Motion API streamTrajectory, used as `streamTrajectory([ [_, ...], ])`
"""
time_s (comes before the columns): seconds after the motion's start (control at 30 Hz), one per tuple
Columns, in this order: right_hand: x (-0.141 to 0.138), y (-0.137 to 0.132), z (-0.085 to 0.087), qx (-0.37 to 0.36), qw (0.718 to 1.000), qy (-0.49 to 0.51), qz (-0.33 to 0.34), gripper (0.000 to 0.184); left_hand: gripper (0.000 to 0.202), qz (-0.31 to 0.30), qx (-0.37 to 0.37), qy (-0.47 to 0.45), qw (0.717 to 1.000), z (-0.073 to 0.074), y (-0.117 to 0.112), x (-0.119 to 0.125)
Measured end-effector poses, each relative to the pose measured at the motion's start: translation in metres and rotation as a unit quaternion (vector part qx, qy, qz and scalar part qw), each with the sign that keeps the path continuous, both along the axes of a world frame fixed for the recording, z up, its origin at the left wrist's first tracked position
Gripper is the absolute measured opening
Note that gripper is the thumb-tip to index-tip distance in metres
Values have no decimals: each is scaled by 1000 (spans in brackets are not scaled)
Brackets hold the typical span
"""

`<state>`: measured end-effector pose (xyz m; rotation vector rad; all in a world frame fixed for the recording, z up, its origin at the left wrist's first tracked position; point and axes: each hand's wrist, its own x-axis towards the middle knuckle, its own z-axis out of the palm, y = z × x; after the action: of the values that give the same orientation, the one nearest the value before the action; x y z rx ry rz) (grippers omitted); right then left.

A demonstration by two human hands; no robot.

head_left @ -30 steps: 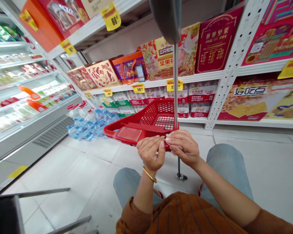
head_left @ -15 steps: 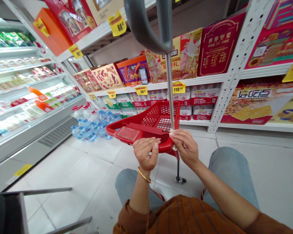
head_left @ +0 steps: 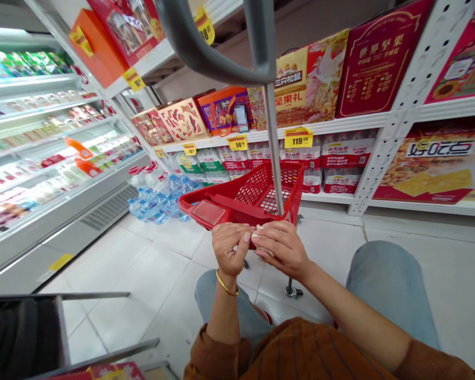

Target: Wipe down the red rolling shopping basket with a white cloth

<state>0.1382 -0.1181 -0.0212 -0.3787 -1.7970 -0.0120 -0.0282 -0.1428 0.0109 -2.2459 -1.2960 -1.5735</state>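
In front of me is a red plastic shopping basket cart [head_left: 241,207] with perforated sides and a metal pole [head_left: 274,153]. The pole rises to a grey loop handle [head_left: 221,68] near the camera. My left hand [head_left: 230,250], with a gold bangle at the wrist, is closed over the cart's near rim. Beside it, nearly touching its fingers, my right hand [head_left: 283,247] pinches a small white wipe [head_left: 257,229] against the same rim. Most of the wipe is hidden by the fingers. A small caster [head_left: 292,291] shows below the cart.
Shelves with boxed snacks [head_left: 378,66] and packs of bottled drinks [head_left: 342,150] stand ahead. Large water bottles [head_left: 154,203] sit on the floor near a refrigerated display [head_left: 98,211] at left. A dark metal-framed object [head_left: 21,332] is at lower left.
My right hand has slid left along the rim with the wipe, from beside the pole to my left fingers. My left hand keeps its grip. The camera view has shifted slightly.
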Motion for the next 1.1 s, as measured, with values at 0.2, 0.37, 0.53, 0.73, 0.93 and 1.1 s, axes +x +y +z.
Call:
streamTrajectory([
  [0.2, 2, 4, -2, 4, 1000, 0, 7, 32, 30, -15, -15, -5, 1000, 3, 2, -3],
  [0.37, 8, 10, -6, -1, 1000, 4, 10, 36, 28, -33, -16, -10, 999, 5, 1, -8],
  [0.53, 17, 14, -18, -44, 999, 23, -10, 38, 29, -35, -17, -20, 999, 2, -1, -18],
  [0.73, 12, 0, -16, -59, 997, 34, -41, 33, 35, -17, -29, -5, 999, -1, -3, -28],
  [0.93, 6, -13, -5, -76, 992, 40, -88, 25, 28, 90, 9, 56, 994, 12, -14, 0],
  [1.1, 0, -18, 3, -77, 993, 38, -85, 22, 35, 109, 16, 127, 986, 9, -23, 35],
])
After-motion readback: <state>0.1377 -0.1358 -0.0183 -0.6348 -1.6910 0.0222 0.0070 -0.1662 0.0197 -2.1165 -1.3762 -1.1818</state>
